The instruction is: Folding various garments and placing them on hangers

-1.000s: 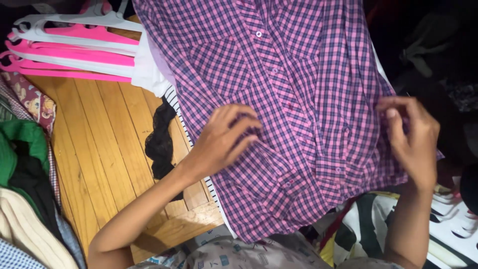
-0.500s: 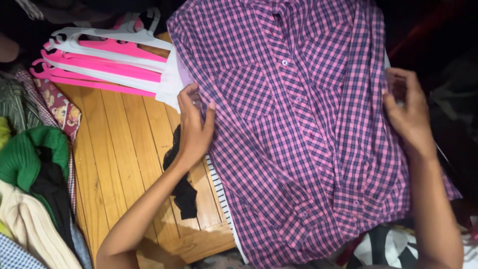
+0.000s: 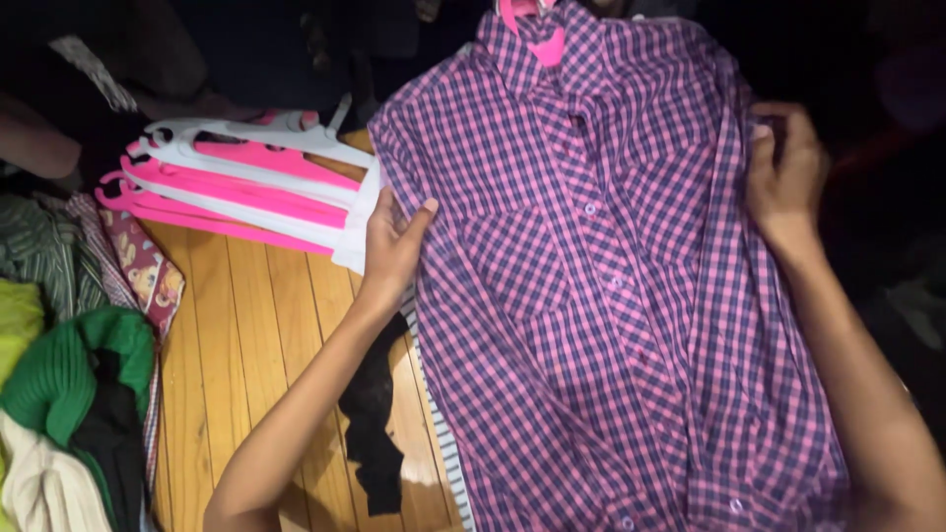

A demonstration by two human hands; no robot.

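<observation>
A pink and dark blue checked button-up shirt (image 3: 601,296) lies spread face up, with a pink hanger (image 3: 537,30) showing at its collar. My left hand (image 3: 394,241) grips the shirt's left edge below the shoulder. My right hand (image 3: 783,177) holds the right edge near the sleeve. Under the shirt lies a striped white garment (image 3: 439,433), and a black lacy piece (image 3: 374,424) rests beside my left forearm.
A stack of pink and white plastic hangers (image 3: 236,182) lies on the wooden floor (image 3: 236,325) to the left. A pile of clothes, including a green knit (image 3: 74,374), sits at the far left. The upper and right surroundings are dark.
The view has shifted so the shirt's collar and hanger now show. Both hands moved up the shirt's sides, from the lower middle to the edges near the shoulders.
</observation>
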